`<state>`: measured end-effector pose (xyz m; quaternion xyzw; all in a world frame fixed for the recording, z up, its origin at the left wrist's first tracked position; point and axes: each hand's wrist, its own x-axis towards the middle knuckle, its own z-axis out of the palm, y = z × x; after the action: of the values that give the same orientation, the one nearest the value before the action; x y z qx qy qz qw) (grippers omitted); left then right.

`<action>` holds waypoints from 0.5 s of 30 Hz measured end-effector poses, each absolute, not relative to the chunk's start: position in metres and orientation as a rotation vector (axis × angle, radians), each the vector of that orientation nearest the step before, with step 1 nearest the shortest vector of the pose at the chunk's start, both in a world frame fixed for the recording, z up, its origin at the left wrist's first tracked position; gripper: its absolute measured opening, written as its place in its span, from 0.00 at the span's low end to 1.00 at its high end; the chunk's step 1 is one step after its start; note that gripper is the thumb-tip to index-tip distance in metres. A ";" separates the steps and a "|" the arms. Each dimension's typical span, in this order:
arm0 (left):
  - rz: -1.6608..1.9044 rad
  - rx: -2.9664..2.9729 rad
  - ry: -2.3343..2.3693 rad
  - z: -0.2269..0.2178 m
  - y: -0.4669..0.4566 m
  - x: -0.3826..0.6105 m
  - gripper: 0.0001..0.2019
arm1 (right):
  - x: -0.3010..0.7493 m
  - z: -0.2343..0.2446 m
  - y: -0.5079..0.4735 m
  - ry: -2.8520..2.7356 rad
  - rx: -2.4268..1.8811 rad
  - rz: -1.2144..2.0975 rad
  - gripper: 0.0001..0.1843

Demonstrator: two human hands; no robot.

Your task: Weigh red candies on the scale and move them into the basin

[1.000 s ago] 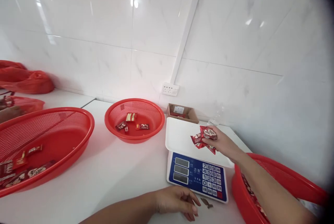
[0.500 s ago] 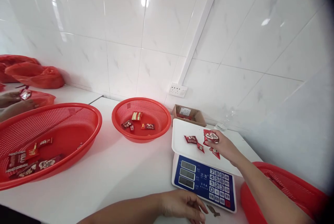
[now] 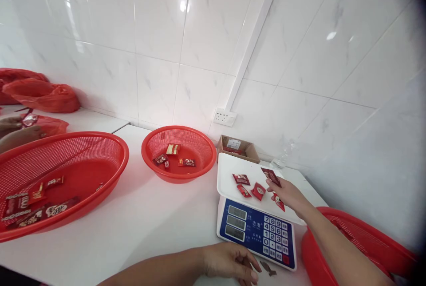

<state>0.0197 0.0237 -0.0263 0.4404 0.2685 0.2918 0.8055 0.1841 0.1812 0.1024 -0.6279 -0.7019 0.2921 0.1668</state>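
My right hand (image 3: 289,195) is above the white pan of a digital scale (image 3: 223,170), pinching a dark red snack packet (image 3: 271,176) between thumb and fingers. Another red packet (image 3: 279,202) shows under that hand; whether it is held or lies on the pan I cannot tell. To the left on the pan lie a dark red packet (image 3: 241,179), a small red packet (image 3: 244,191) and a bright red packet (image 3: 258,191). Loosely curled, my left hand (image 3: 229,261) hangs by the scale's front edge with nothing in it. Beside its fingertips lies a brown scrap (image 3: 268,269).
Red plastic baskets with packets stand at the left (image 3: 109,146), in the middle (image 3: 179,177) and at the right (image 3: 319,250). Behind the scale are a cardboard box (image 3: 251,152) and a clear bottle (image 3: 284,155). Far left, another person's hands (image 3: 20,135) work near red bags (image 3: 49,95).
A bright red packet now lies on the pan left of my right hand. That hand now pinches a darker packet at another angle. My left hand has hardly moved; the view has shifted slightly.
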 end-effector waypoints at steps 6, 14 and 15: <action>0.632 0.956 0.584 -0.032 0.025 0.020 0.31 | 0.184 0.104 0.176 -2.015 -1.844 0.758 0.19; 0.639 0.931 0.610 -0.021 0.022 0.019 0.33 | 0.205 0.124 0.159 -1.980 -1.840 0.618 0.20; 0.642 0.928 0.614 -0.021 0.022 0.019 0.33 | 0.216 0.127 0.154 -1.954 -1.847 0.591 0.21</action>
<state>0.0189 0.0221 -0.0209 0.4329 0.2865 0.2995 0.8005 0.2156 0.1540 0.1267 -0.6582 -0.6965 0.2106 0.1932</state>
